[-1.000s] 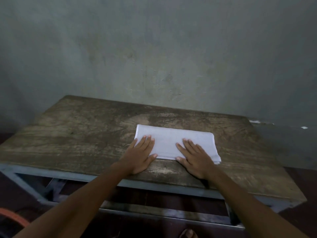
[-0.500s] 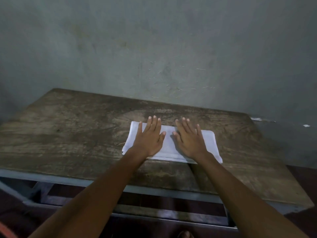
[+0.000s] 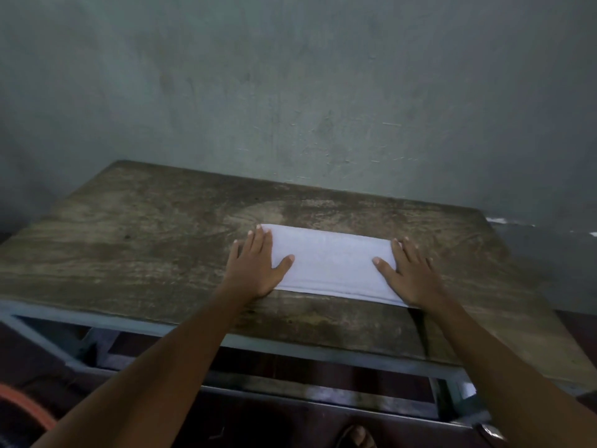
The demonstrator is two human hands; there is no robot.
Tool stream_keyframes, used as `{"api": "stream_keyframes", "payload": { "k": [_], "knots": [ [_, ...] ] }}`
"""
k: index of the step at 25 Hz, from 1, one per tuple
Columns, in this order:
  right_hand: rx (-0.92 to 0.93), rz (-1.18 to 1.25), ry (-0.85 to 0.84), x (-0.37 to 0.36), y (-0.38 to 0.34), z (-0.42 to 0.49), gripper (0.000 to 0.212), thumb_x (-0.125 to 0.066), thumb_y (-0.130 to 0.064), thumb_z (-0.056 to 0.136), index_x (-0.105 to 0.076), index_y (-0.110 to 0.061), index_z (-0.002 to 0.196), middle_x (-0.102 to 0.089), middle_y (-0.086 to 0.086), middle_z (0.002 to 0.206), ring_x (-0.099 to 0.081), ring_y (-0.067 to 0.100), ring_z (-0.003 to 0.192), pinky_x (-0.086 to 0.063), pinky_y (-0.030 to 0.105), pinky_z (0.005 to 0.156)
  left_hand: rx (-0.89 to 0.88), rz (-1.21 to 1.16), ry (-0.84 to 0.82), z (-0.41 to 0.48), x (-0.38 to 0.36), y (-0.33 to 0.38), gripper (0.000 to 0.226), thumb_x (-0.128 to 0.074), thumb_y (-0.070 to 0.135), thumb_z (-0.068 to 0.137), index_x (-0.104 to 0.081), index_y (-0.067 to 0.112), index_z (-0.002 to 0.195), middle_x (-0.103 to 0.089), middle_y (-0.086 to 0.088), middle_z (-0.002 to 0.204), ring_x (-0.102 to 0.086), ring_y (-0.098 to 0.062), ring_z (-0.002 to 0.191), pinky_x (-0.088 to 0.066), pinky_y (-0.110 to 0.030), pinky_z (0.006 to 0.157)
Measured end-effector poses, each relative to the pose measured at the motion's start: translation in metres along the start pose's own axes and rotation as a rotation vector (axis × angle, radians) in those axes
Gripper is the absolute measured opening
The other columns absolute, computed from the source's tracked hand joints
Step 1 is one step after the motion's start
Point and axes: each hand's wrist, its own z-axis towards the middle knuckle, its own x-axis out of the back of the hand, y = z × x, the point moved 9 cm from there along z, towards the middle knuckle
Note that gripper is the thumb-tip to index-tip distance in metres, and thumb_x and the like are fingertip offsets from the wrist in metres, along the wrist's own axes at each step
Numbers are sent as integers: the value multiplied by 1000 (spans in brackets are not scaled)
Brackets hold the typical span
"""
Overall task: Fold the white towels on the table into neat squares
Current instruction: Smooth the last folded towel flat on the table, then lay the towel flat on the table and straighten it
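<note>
A white towel (image 3: pixel 332 263), folded into a long flat rectangle, lies near the front middle of the worn wooden table (image 3: pixel 145 240). My left hand (image 3: pixel 256 268) presses flat on its left end, fingers straight and spread, the outer fingers over the bare wood. My right hand (image 3: pixel 410 274) lies flat over its right end in the same way, thumb pointing inward on the cloth. The towel's two short edges are hidden under my palms.
The table stands against a grey-green plaster wall (image 3: pixel 290 92). Its grey metal frame (image 3: pixel 290 347) runs along the front edge close to me. An orange curved object (image 3: pixel 22 405) shows at the lower left, and a foot (image 3: pixel 357 438) on the dark floor.
Both hands have slid apart from the towel's middle to its two ends, smoothing it flat. The towel now lies straighter and longer across the table.
</note>
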Motion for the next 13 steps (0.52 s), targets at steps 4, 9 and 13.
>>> {"api": "stream_keyframes", "payload": {
  "k": [4,9,13],
  "knots": [
    [-50,30,12,6,23,6,80,-16,-68,88,-22,-14,148,-21,9,157,-22,26,143,-16,49,117,-11,-18,-2,-18,7,-33,62,-15,47,99,-6,13,151,-1,-1,160,3,-13,146,2,-37,119],
    [-108,-132,195,44,7,26,59,-27,-51,94,-54,-9,125,-53,18,133,-46,35,124,-27,49,110,-87,-204,91,-32,31,-61,46,-27,26,99,-40,13,141,-33,-4,152,-25,-17,142,-16,-29,114],
    [58,26,269,56,-81,53,39,-44,-34,93,-57,-14,124,-63,16,121,-53,32,118,-26,44,109,139,-408,120,-34,49,-69,33,-42,30,93,-70,12,86,-67,-12,92,-62,-27,93,-47,-33,81]
  ]
}}
